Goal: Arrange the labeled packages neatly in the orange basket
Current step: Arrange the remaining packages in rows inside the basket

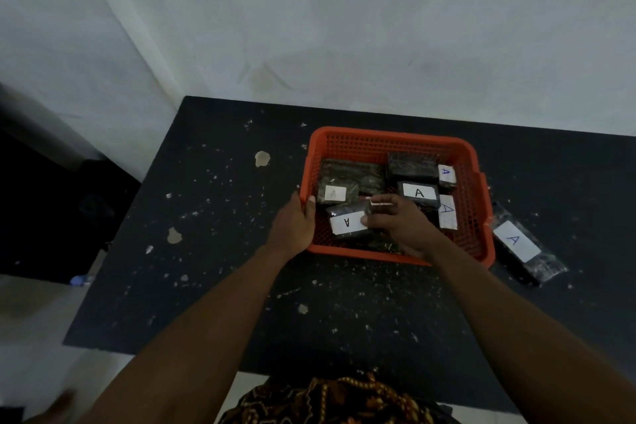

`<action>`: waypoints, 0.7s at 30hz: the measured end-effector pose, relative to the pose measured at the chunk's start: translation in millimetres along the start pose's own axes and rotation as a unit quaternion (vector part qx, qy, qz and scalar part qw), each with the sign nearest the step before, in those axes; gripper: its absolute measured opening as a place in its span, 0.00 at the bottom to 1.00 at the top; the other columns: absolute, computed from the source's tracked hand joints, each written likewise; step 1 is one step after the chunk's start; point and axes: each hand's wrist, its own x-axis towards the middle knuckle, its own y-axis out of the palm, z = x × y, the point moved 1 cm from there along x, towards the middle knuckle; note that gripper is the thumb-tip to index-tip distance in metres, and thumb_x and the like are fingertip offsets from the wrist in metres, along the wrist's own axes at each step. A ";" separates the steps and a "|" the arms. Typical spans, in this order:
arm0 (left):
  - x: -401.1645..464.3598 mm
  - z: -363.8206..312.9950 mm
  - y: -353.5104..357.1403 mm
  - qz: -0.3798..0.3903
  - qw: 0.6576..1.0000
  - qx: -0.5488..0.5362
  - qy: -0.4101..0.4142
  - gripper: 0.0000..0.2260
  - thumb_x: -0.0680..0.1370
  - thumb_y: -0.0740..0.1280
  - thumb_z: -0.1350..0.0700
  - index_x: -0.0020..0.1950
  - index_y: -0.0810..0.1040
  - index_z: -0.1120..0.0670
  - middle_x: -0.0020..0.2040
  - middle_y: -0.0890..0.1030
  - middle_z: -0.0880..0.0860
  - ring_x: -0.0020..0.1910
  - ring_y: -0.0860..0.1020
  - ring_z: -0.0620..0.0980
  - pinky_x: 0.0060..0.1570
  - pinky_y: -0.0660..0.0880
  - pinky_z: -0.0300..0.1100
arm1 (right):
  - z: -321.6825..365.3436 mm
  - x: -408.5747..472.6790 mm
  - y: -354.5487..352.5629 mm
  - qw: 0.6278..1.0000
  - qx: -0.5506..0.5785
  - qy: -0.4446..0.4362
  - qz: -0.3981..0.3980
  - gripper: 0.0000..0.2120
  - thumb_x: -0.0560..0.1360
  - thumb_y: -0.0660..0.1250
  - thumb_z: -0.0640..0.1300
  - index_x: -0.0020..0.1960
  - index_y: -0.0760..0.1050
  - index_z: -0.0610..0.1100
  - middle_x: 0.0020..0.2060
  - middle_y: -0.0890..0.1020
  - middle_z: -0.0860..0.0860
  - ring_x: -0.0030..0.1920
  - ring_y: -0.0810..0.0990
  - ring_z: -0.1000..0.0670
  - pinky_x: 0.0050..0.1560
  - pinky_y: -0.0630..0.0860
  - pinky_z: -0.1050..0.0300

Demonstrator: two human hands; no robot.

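An orange basket [395,148] with mesh walls sits on a dark, paint-flecked table [241,286] set against a pale wall [344,10]. The left hand [294,225] grips the basket's left rim, thumb hooked over the edge and fingers wrapped on the outside. The right hand [395,220] reaches down inside the basket, its fingers curled round a small dark package [378,205] with a white strip along its top edge (how much of it lies under the fingers cannot be told).

Just left of that hand, touching it, lies a package with an upside-down "A" label [346,222] near the front of the basket. Behind it, at the left wall, a package with a faint label [335,192] rests on a larger dark bundle [358,172]. Toward the right lie a package with a bold "A" [418,192], one with a small blue "A" [446,174] at the back right, and another blue-lettered label [447,212] standing against the right wall.

Outside the basket, just beside its front right corner, a long package labeled "A" [516,241] lies on the table.
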 end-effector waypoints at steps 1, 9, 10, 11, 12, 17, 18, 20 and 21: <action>0.2 0.4 0.2 0.000 1.000 -0.002 0.000 0.16 0.83 0.53 0.45 0.64 0.70 0.52 0.46 0.77 0.44 0.42 0.75 0.41 0.45 0.70 0.38 | 0.0 -0.2 -0.4 1.000 0.003 0.008 0.001 0.20 0.68 0.75 0.33 0.59 0.75 0.37 0.54 0.82 0.41 0.52 0.83 0.45 0.50 0.80 0.55; 2.7 4.2 2.0 -0.005 1.000 0.001 0.004 0.17 0.83 0.53 0.45 0.67 0.69 0.52 0.47 0.76 0.44 0.42 0.74 0.38 0.43 0.68 0.34 | 0.1 6.2 -4.6 0.992 0.122 0.037 -0.003 0.06 0.77 0.63 0.38 0.54 0.73 0.41 0.56 0.77 0.38 0.57 0.78 0.39 0.51 0.80 0.39; 2.7 4.1 2.2 -0.008 1.000 0.001 0.006 0.17 0.83 0.53 0.45 0.66 0.70 0.52 0.45 0.74 0.41 0.40 0.73 0.37 0.41 0.66 0.31 | 2.0 7.3 -4.1 0.991 0.127 0.037 0.001 0.06 0.77 0.62 0.37 0.54 0.72 0.42 0.54 0.76 0.38 0.55 0.78 0.39 0.51 0.79 0.37; 2.6 3.9 2.2 -0.010 1.000 0.001 0.008 0.17 0.83 0.53 0.45 0.66 0.70 0.52 0.44 0.73 0.39 0.40 0.73 0.36 0.40 0.64 0.30 | 4.2 8.1 -3.0 0.992 0.123 0.034 0.000 0.08 0.76 0.62 0.36 0.54 0.72 0.42 0.54 0.75 0.38 0.53 0.78 0.39 0.50 0.80 0.37; 2.5 3.8 2.4 -0.011 1.000 0.002 0.009 0.16 0.83 0.53 0.45 0.65 0.70 0.51 0.43 0.72 0.38 0.41 0.73 0.36 0.39 0.64 0.29 | 6.4 8.6 -1.6 0.993 0.112 0.026 -0.004 0.10 0.75 0.63 0.34 0.56 0.71 0.42 0.54 0.75 0.38 0.51 0.78 0.40 0.49 0.80 0.38; 2.3 3.7 1.9 -0.008 1.000 0.014 0.009 0.15 0.83 0.53 0.45 0.63 0.70 0.50 0.41 0.73 0.40 0.38 0.74 0.36 0.35 0.63 0.28 | 15.2 10.7 2.8 0.998 0.004 -0.018 -0.067 0.23 0.70 0.69 0.30 0.62 0.69 0.41 0.57 0.77 0.39 0.54 0.80 0.40 0.50 0.80 0.45; 2.1 3.5 1.7 -0.008 1.000 0.012 0.009 0.15 0.83 0.53 0.45 0.63 0.70 0.50 0.41 0.73 0.39 0.38 0.73 0.36 0.35 0.63 0.28 | 16.4 11.7 3.6 0.997 -0.010 -0.021 -0.070 0.24 0.69 0.70 0.30 0.63 0.70 0.40 0.57 0.78 0.40 0.55 0.80 0.40 0.52 0.80 0.44; 2.0 3.3 1.3 -0.010 1.000 0.008 0.007 0.14 0.83 0.53 0.45 0.63 0.70 0.50 0.41 0.73 0.39 0.38 0.73 0.35 0.35 0.64 0.28 | 19.2 11.9 7.7 0.997 -0.049 -0.025 -0.057 0.22 0.70 0.71 0.30 0.62 0.72 0.37 0.56 0.80 0.40 0.54 0.81 0.42 0.54 0.79 0.44; 2.0 3.1 1.0 -0.009 1.000 0.007 0.006 0.14 0.83 0.53 0.45 0.62 0.70 0.50 0.41 0.74 0.40 0.38 0.73 0.36 0.35 0.64 0.28 | 20.0 10.8 10.4 0.995 -0.082 -0.033 -0.043 0.20 0.70 0.71 0.30 0.61 0.73 0.37 0.55 0.81 0.40 0.54 0.81 0.43 0.54 0.79 0.46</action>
